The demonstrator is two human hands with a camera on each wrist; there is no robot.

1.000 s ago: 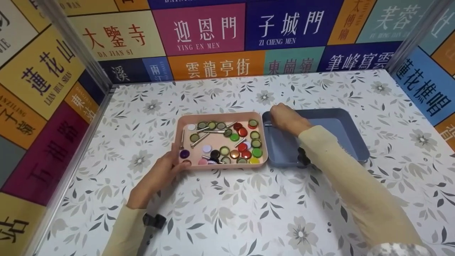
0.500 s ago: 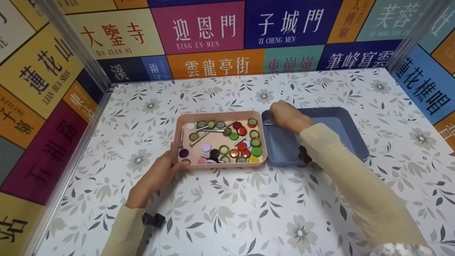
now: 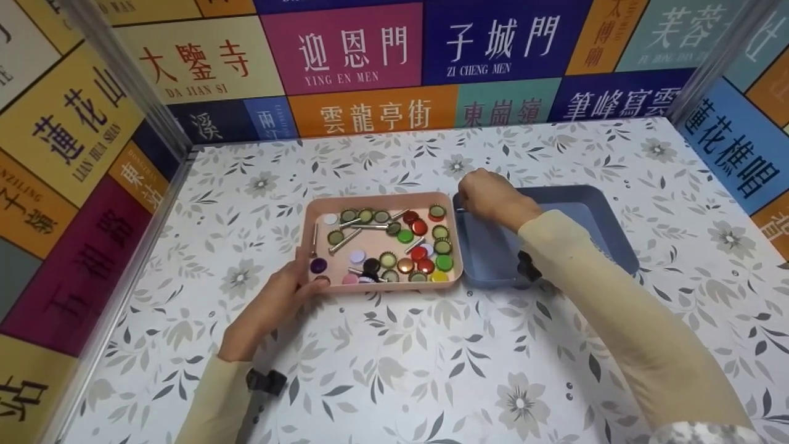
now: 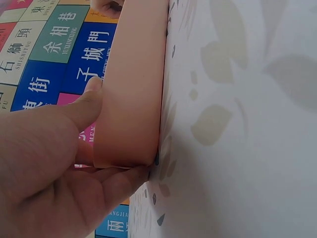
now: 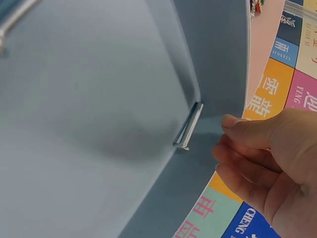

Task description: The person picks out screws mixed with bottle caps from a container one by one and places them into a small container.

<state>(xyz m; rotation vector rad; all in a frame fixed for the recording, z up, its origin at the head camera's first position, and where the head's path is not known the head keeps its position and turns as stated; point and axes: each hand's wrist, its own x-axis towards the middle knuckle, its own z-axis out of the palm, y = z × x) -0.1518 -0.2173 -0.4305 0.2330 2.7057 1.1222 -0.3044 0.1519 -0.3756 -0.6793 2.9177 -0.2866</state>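
The left hand (image 3: pixel 274 303) grips the near left corner of the pink tray (image 3: pixel 371 242). Its thumb presses the front wall, and its other fingers wrap round the corner in the left wrist view. Over the far left corner of the blue tray (image 3: pixel 493 256) is the right hand (image 3: pixel 493 196), loosely curled. In the right wrist view, the thumb (image 5: pixel 242 130) stands apart from the fingers and nothing lies between them. A silver nail (image 5: pixel 189 128) rests in the blue tray's corner beside the fingertips. Another metal shaft (image 5: pixel 15 20) shows at the upper left of that view.
Several bottle caps (image 3: pixel 425 266) and several metal nails (image 3: pixel 345 241) lie scattered in the pink tray. Both trays stand side by side on a table (image 3: pixel 394 370) with a white floral cover. Sign-covered panels (image 3: pixel 357 55) rise at the back and both sides.
The right hand has lifted slightly and shifted a little back and left, away from the blue tray's floor. The left hand stays at the pink tray's corner.
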